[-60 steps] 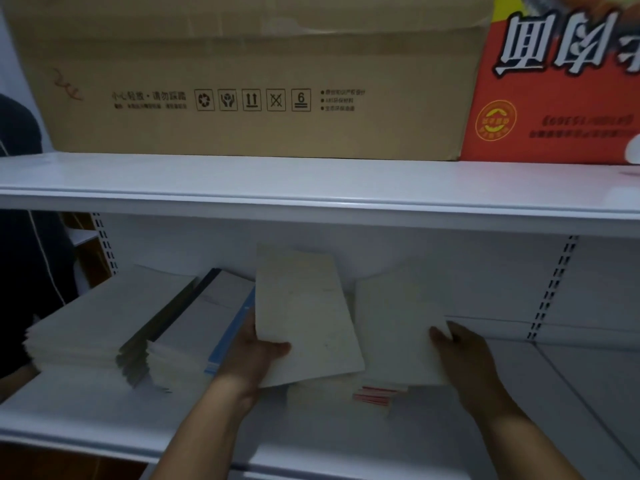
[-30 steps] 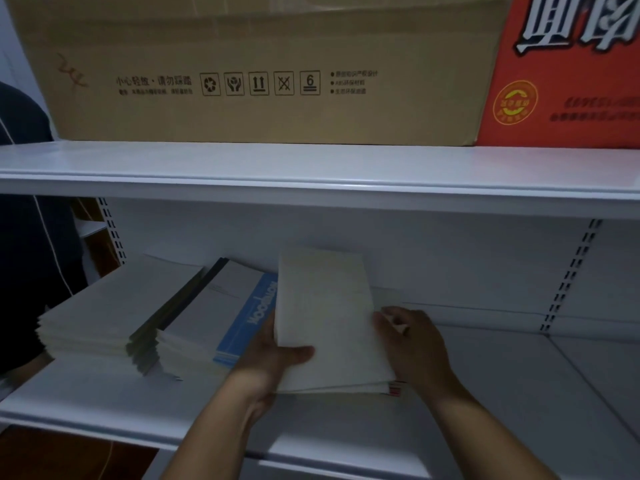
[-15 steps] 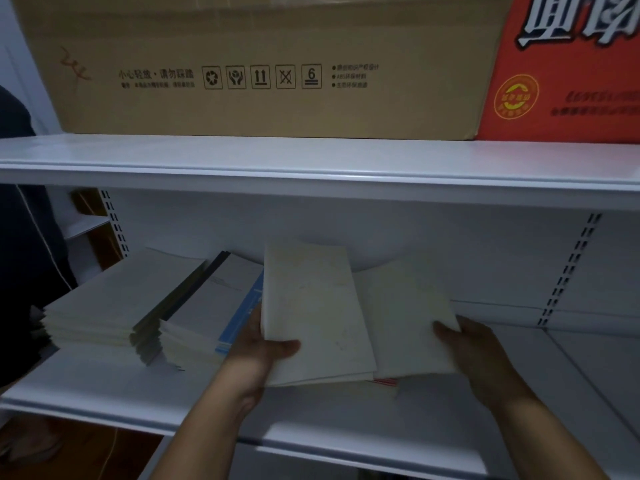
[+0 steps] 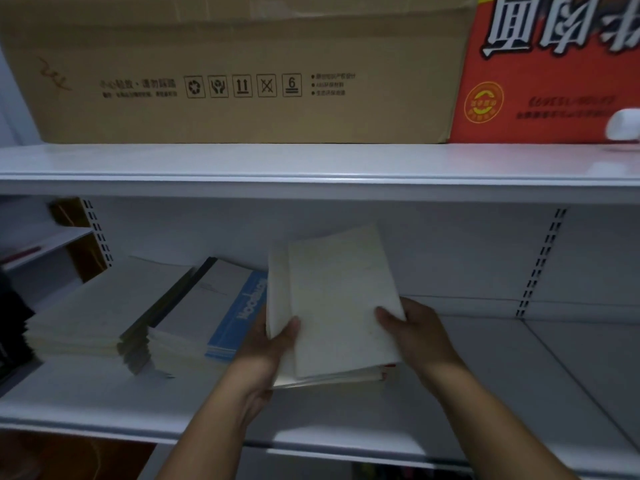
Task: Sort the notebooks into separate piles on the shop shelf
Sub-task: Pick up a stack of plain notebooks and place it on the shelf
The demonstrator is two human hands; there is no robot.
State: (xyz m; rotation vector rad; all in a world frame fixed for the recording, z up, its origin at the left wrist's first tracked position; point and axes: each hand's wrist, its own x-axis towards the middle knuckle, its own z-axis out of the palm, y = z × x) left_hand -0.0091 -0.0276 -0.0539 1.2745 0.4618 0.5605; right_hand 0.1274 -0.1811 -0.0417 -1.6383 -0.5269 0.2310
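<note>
We see the left hand [image 4: 273, 344] gripping the near-left edge of a small stack of notebooks [image 4: 311, 381], thumb curled over the top, while the right hand [image 4: 414, 329] pinches the right edge of the pale top notebook [image 4: 341, 303], which sits skewed across the stack. We judge that the thin cover could slip from that light pinch and fan the loose stack over the shelf [image 4: 485, 393]. Just beside the left hand, the blue-spined pile [image 4: 221, 313] leans against the pale pile [image 4: 104, 306]; a nudge might mix them.
</note>
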